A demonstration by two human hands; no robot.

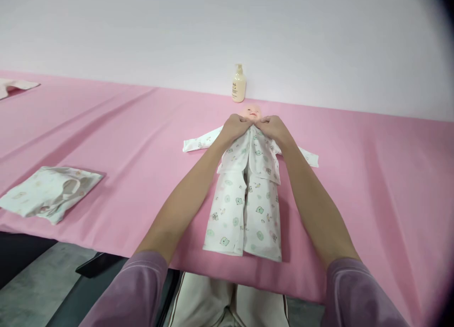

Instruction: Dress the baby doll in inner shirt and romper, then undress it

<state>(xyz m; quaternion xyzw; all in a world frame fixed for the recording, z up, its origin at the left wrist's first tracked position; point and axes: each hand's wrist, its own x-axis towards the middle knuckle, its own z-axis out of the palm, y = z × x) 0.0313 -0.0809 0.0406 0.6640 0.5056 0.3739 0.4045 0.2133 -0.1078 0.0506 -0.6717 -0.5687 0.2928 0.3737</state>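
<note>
A baby doll [252, 111] lies on its back, its head toward the wall. It is dressed in a white printed jacket [264, 152] with both sleeves spread sideways, and matching white trousers [227, 218] reach toward the table's front edge. At the doll's neck, my left hand [237, 127] pinches one side of the jacket's collar. My right hand [272, 128] pinches the other side, close to the left, fingertips nearly meeting under the doll's chin. Below the hands the jacket's front edges lie close together. The fingers hide the collar itself.
A pump bottle [239, 86] stands behind the doll's head by the white wall. Folded printed cloth [53, 192] lies at the left front of the pink-covered table [142, 123]. Another pale cloth [16, 86] is at the far left. A dark chair [102, 275] sits below the table edge.
</note>
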